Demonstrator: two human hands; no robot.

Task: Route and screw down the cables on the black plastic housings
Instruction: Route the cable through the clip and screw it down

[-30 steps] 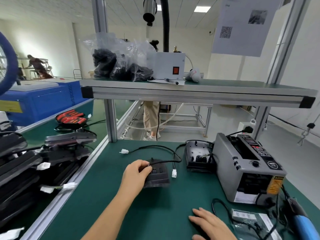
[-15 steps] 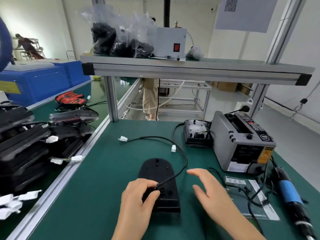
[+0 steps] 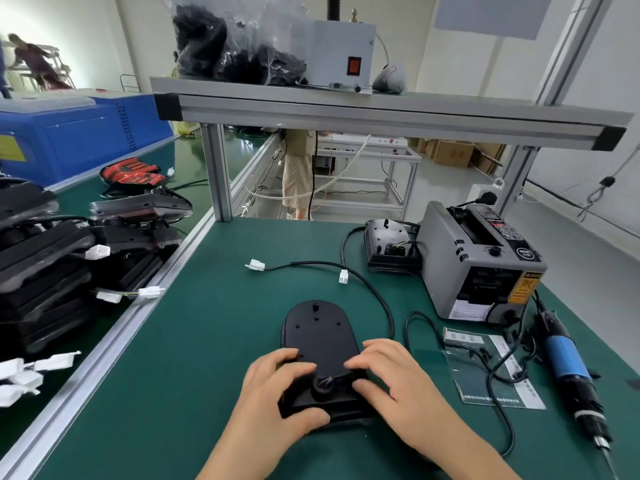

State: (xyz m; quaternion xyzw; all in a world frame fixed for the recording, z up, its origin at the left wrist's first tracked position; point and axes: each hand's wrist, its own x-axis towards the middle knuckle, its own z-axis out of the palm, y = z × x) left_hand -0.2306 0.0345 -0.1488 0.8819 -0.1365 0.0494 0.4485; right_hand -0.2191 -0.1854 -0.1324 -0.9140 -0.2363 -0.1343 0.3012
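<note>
Housing point(image 3: 320, 336) near end, cable point(image 3: 377, 296) end — hidden under left hand point(image 3: 277, 386), right hand point(image 3: 391, 379).

Single view. Head-worn wide-angle camera, above near edge of green workbench point(image 3: 194, 341), facing forward and down. Black plastic housing point(image 3: 322, 334) close below lens, lower centre; overhead shelf point(image 3: 381, 112) spans upper frame.

Room: white walls point(image 3: 616, 64), grey floor point(image 3: 571, 244), aluminium-framed shelf point(image 3: 381, 112) over green bench point(image 3: 207, 375); possibly cardboard boxes point(image 3: 450, 152) behind.

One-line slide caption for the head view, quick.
Left hand and right hand hold the near end of the black plastic housing on the green mat, its cable trailing to a white connector.
</note>
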